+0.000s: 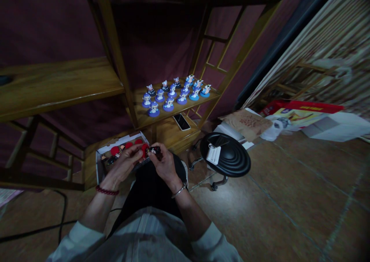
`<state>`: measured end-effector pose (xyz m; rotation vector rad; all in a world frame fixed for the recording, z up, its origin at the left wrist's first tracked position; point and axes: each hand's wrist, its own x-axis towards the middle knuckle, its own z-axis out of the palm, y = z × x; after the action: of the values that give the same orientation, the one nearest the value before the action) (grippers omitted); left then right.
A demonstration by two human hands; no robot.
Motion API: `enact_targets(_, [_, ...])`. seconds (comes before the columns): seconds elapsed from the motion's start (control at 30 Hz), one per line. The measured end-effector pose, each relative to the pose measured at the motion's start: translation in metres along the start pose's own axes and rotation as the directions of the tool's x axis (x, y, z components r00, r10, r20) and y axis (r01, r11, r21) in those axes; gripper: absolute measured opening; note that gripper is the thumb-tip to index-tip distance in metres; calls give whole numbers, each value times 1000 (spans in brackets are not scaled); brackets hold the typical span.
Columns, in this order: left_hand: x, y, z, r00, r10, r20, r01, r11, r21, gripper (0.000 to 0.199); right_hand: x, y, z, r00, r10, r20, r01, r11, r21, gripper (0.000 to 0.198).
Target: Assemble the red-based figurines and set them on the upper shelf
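Observation:
Both hands meet above my lap, around one small figurine (pixel 154 150) with a dark body and a red base (pixel 145 150). My left hand (pixel 129 158) pinches the red base between thumb and fingers. The dark upper part sits in my right hand (pixel 165 163), its thumb pressed against it. Just left of them, a shallow white cardboard box (pixel 100 169) holds several more small figurines with red bases (pixel 115 150); my left forearm covers part of it. Finer details of the held figurine are too dim to tell.
Several purple, blue and black-based figurines (pixel 168 104) stand in rows on a wooden shelf (pixel 141 119). Below lies a phone (pixel 182 121). To the right are a round black stool (pixel 231 158) with a white object (pixel 213 155), paper bags (pixel 245 122) and a red box (pixel 306 110).

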<state>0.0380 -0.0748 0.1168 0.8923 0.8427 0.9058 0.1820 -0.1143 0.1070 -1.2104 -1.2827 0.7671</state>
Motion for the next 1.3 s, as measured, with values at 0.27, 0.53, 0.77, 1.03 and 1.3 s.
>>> enact_targets(0.27, [-3,4,4,1000,-7,8,7,999,42,38,0,-6,-4,998,-48,31,51,994,-101,14])
enact_targets(0.53, [-4,3,6,1000,12,9,-13,997,79,35,0,0,-5,983,-153,97,170,964,-203,15])
enact_targets(0.77, [-3,5,6,999,43,8,-44,993,108,36,3,-1,-6,983,-143,114,162,970,-182,16])
enact_targets(1.03, [-6,6,7,998,53,22,-54,996,75,40,3,-5,-5,993,-66,100,77,991,-108,14])
enact_targets(1.3, [-7,3,5,998,50,36,-52,998,43,42,3,-4,-6,991,-82,103,91,992,-84,16])
